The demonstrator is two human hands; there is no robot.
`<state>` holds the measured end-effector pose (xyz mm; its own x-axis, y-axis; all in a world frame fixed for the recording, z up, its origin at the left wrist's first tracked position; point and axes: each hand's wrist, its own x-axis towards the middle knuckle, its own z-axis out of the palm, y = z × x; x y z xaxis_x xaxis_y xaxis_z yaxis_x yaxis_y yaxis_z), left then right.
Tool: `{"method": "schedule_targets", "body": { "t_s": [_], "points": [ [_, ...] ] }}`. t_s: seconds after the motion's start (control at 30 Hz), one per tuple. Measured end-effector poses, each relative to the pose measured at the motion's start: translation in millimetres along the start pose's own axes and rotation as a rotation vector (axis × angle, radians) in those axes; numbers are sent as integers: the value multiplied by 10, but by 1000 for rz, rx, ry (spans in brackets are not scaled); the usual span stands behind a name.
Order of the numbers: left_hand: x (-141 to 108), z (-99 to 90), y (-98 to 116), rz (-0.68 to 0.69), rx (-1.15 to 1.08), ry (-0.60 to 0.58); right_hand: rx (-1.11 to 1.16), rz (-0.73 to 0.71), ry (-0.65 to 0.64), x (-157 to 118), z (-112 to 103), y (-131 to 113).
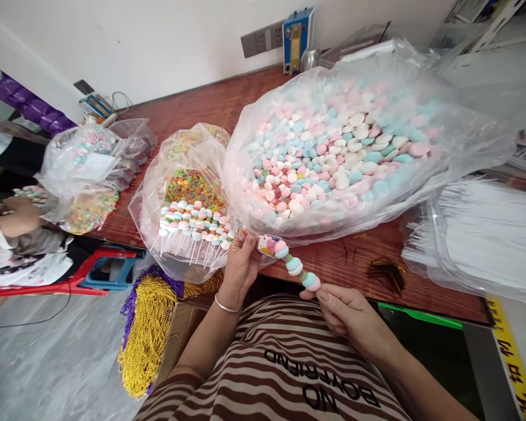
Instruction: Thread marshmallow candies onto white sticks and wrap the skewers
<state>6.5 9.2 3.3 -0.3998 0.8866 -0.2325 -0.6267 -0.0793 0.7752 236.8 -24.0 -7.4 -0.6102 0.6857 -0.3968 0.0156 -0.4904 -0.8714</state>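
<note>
A candy skewer (295,266) of pink, blue and white pieces with green bits between them slants across in front of my body. Pinched in my left hand (242,260) is a small printed plastic wrapper (269,244) at the skewer's upper end. My right hand (344,307) closes its fingers at the lower end; any stick there is hidden. Just beyond my left hand, several finished candy skewers (193,221) with white sticks lie on a clear bag (146,202) of small colourful ring-shaped pieces (193,187).
A large clear bag (241,137) of pastel candies covers much of the brown table (193,99). White sticks (486,234) lie at right, gold twist ties (386,272) nearer. Gold bead strands (146,333) hang at left. Another person's hand (20,216) shows far left, by a red stool (100,263).
</note>
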Motion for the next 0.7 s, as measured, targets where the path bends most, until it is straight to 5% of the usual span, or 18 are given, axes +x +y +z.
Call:
{"method": "schedule_targets", "body": {
  "t_s": [0.13, 0.4, 0.53, 0.7],
  "points": [
    [-13, 27, 3, -55, 38, 5, -252, -151, 121, 11, 21, -30],
    [-59, 169, 32, -88, 119, 106, -1211, -984, 476, 72, 11, 21],
    [-87, 210, 23, -129, 108, 135, -1414, -1043, 598, 89, 2, 53],
    [-121, 220, -57, -94, 74, 77, -1371, -1011, 637, 96, 20, 91]
  ]
}}
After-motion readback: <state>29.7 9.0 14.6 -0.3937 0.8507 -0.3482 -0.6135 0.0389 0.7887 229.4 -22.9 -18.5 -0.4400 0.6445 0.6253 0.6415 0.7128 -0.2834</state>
